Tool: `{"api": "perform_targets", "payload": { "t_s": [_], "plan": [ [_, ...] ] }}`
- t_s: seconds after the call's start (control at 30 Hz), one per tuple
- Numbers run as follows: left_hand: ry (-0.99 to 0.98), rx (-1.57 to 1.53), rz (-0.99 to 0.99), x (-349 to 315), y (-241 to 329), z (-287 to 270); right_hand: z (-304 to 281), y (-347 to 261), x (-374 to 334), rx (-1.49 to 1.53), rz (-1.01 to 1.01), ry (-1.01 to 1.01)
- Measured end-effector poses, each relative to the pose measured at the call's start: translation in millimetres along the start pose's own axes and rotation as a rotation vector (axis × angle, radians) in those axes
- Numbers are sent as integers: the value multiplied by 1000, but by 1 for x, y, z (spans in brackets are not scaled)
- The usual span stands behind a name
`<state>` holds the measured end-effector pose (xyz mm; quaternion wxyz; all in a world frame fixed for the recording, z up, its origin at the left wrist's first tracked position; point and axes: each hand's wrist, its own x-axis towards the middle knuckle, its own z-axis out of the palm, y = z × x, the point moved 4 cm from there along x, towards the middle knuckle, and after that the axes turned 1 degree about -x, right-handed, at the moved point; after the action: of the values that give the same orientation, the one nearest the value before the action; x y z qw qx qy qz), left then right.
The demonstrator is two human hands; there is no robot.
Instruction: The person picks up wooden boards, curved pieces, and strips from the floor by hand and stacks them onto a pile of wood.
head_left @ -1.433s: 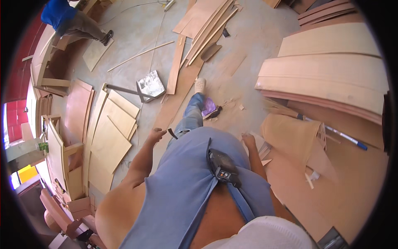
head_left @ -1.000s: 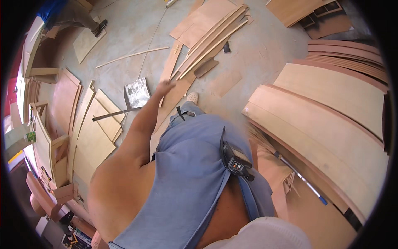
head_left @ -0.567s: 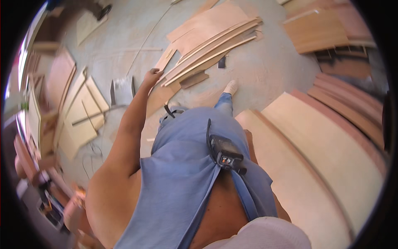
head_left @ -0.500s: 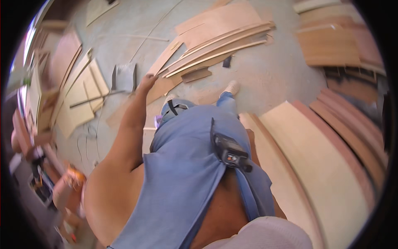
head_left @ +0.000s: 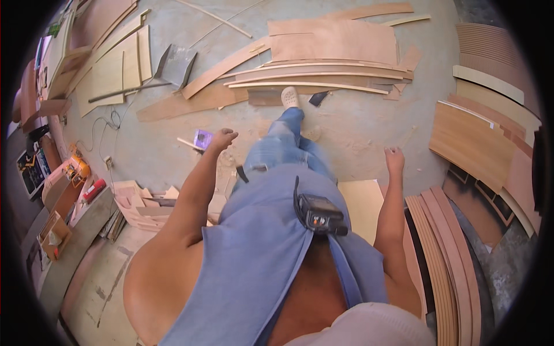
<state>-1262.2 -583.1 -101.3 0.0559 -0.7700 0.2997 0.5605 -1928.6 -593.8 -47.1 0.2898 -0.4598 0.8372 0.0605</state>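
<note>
My left hand (head_left: 223, 139) hangs out to the side above the floor, fingers loosely bent and a little apart, with nothing in it. Nearest to it on the floor lie a purple packet (head_left: 202, 139) and a thin wooden stick (head_left: 188, 143). Out at the right, my right hand (head_left: 394, 158) is also lifted off to the side; its fingers curl loosely and I see nothing held. A pale clog (head_left: 289, 98) on my foot is stretched forward, close to a pile of long wood strips (head_left: 323, 74).
Thin plywood sheets (head_left: 334, 43) lie ahead. Stacked boards (head_left: 473, 138) and curved panels (head_left: 447, 248) line the right side. Wood offcuts (head_left: 153, 210), an orange tool (head_left: 76, 167) and a red cylinder (head_left: 94, 190) are at the left. A cable (head_left: 104, 130) trails over the floor.
The view has turned and moved forward, so the floor pieces shift. My left hand has come back nearer my body. My right hand has come into sight, and one foot has stepped forward.
</note>
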Motion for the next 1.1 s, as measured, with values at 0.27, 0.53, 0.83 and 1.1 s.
{"api": "perform_targets", "payload": {
  "t_s": [0.27, 0.53, 0.83, 1.1],
  "plan": [
    [41, -303, 251, 138, 170, 30, 74, -156, 117, -131, -281, -101],
    [187, -22, 248, 313, 213, 81, 219, -213, 290, -270, -415, -300],
    [343, 67, 175, 499, 212, 117, 346, -220, 437, -438, -510, -330],
    [350, -357, 63, 564, 236, 149, 373, -189, 449, -418, -601, -137]
  ]
}}
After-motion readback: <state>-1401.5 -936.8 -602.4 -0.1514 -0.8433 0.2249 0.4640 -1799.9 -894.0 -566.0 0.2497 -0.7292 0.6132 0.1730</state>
